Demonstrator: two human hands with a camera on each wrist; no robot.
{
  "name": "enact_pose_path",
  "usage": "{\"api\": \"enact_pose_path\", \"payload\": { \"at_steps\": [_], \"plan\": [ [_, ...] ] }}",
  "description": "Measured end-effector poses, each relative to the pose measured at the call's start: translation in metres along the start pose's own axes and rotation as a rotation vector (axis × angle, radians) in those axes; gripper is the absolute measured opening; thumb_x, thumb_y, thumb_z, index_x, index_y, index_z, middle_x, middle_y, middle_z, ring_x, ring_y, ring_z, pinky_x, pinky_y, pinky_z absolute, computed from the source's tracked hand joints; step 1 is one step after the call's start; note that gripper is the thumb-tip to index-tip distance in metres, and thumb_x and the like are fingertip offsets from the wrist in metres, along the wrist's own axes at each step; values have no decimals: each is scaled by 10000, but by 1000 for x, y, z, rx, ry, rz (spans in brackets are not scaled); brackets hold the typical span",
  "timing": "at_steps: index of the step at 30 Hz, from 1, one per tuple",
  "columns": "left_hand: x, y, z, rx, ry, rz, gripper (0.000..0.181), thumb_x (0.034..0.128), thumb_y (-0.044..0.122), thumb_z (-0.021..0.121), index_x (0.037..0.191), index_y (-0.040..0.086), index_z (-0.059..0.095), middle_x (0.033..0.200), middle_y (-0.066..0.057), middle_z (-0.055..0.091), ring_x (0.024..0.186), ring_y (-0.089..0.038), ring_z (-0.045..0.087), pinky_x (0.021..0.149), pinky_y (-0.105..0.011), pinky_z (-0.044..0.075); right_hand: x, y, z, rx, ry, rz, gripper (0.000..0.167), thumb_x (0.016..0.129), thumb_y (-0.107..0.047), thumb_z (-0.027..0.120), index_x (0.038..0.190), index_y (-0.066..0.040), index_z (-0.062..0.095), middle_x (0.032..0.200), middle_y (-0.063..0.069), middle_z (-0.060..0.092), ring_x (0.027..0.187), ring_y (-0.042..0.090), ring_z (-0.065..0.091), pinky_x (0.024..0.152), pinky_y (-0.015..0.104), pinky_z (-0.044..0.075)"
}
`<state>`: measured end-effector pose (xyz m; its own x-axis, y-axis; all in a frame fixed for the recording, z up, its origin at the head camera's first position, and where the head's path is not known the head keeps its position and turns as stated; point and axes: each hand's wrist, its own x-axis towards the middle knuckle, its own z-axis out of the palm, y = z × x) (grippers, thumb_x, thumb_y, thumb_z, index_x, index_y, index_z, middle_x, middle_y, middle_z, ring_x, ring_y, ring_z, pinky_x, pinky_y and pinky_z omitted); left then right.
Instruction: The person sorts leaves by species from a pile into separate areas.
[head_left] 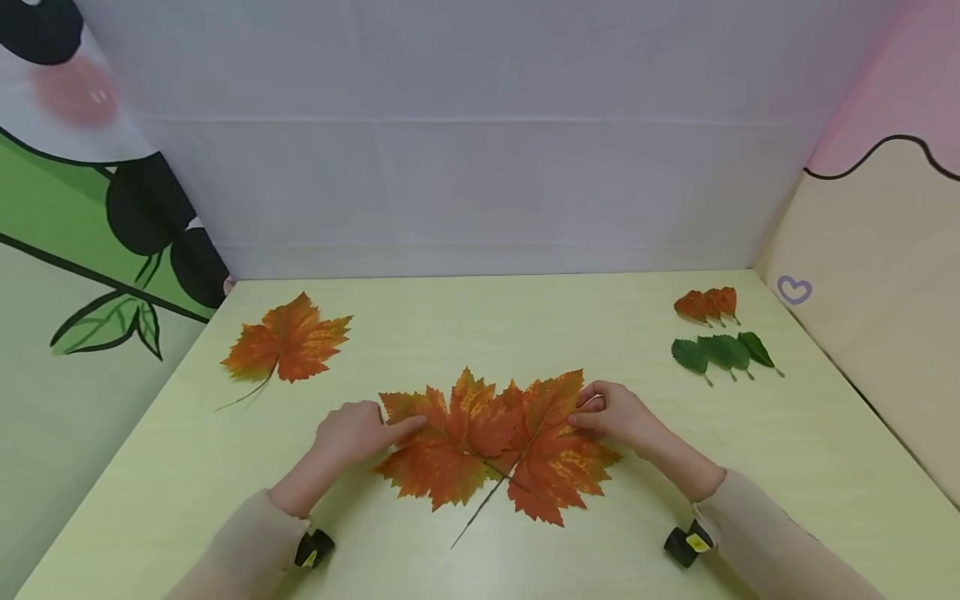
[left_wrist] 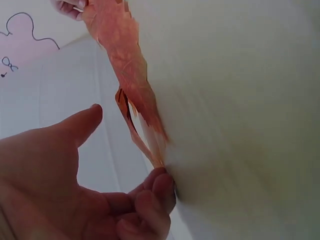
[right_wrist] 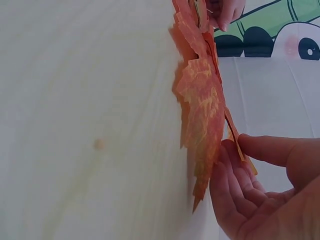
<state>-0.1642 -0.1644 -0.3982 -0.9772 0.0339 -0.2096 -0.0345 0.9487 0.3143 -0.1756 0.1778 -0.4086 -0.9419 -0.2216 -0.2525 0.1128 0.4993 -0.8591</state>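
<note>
Two large orange maple leaves lie side by side at the front middle of the table, the left leaf and the right leaf, their inner edges overlapping and their stems crossing. At the outer edge of the left one is my left hand. Its curled fingertips touch the leaf's edge in the left wrist view, with the thumb held apart. My right hand pinches the right leaf's outer edge; the right wrist view shows the thumb on one side and fingers behind.
Another orange maple leaf with a long stem lies at the back left. A row of small reddish leaves sits at the back right, with several small green leaves just in front. A pale wall closes the table's far edge.
</note>
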Motion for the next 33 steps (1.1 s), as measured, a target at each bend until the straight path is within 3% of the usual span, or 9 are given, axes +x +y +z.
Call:
{"api": "enact_pose_path", "payload": {
  "at_steps": [5, 12, 19, 26, 30, 33],
  "plan": [
    [0, 13, 2, 142, -21, -39, 708, 648, 827, 442, 462, 155, 320, 442, 33, 275, 410, -112, 276, 408, -247, 144, 2, 0, 0, 10, -6, -19, 281, 816, -80, 653, 1004, 58, 496, 831, 112, 671, 693, 169, 644, 642, 292, 520],
    [3, 20, 3, 275, -60, -33, 701, 662, 813, 448, 445, 167, 288, 443, 48, 239, 431, -101, 232, 436, -253, 126, 2, 0, 1, -29, 5, -28, 265, 809, -90, 663, 986, 45, 519, 806, 96, 668, 684, 155, 631, 635, 277, 508],
    [6, 21, -2, 184, -51, 14, 633, 725, 656, 581, 438, 157, 319, 425, 51, 257, 416, -102, 289, 417, -237, 170, 2, -1, 1, -71, 11, -32, 247, 805, -95, 665, 973, 29, 532, 797, 68, 659, 680, 135, 606, 632, 268, 491],
    [17, 13, -3, 107, -30, 41, 537, 748, 531, 653, 511, 116, 408, 466, 26, 325, 423, -117, 360, 400, -228, 230, 2, 0, 1, -72, 14, -34, 249, 805, -94, 666, 974, 31, 532, 786, 64, 657, 668, 134, 602, 625, 268, 490],
    [22, 10, -2, 89, 27, 69, 502, 744, 487, 679, 716, 13, 516, 649, -69, 468, 563, -196, 458, 462, -289, 351, 1, 1, 2, -71, 16, -26, 249, 804, -95, 669, 974, 28, 535, 783, 60, 657, 665, 128, 595, 622, 262, 487],
    [25, 9, -3, 71, 80, 77, 538, 741, 450, 696, 887, -35, 516, 828, -143, 514, 747, -290, 487, 637, -392, 400, 1, 1, 2, -68, 16, -26, 245, 803, -87, 667, 972, 29, 533, 782, 63, 656, 665, 130, 596, 622, 261, 487]
  ]
}}
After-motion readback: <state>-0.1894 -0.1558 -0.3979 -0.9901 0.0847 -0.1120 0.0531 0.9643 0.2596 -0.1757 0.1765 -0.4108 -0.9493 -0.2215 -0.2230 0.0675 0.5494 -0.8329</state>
